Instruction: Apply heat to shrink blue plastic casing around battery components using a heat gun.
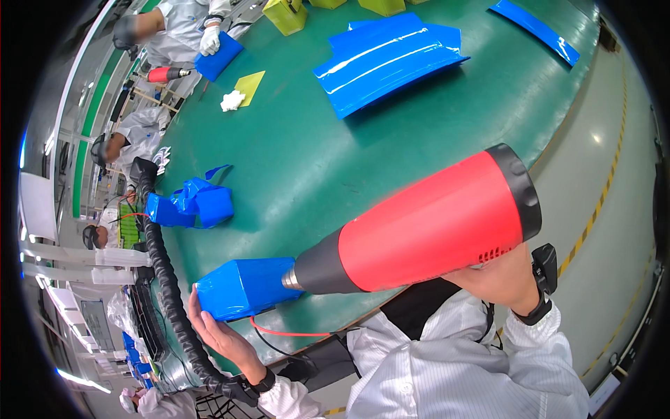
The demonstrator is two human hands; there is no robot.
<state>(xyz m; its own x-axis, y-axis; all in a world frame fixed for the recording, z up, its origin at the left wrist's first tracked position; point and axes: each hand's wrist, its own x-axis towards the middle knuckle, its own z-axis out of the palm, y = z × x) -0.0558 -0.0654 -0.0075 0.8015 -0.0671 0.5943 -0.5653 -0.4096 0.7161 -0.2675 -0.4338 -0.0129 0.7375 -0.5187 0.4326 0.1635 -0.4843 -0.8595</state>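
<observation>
A red heat gun (433,223) with a black nose and black rear cap is gripped in my right hand (499,281), whose fingers are mostly hidden beneath it. Its metal nozzle points left and reaches the right end of a block wrapped in blue film (241,288). My left hand (227,340) holds that block by its left end, fingers along the side. A red wire (286,333) and a black wire come out from the block's near side. Farther back lies another blue-wrapped block (199,204) with loose, crumpled film and a red wire.
Blue film sheets (391,63) are stacked on the green table (300,167), with another strip (537,31) at far right. Yellow-green blocks (286,15) stand at the back. A black corrugated hose (164,272) runs along the left. Across the table, a gloved co-worker's hand (210,40) rests on blue film.
</observation>
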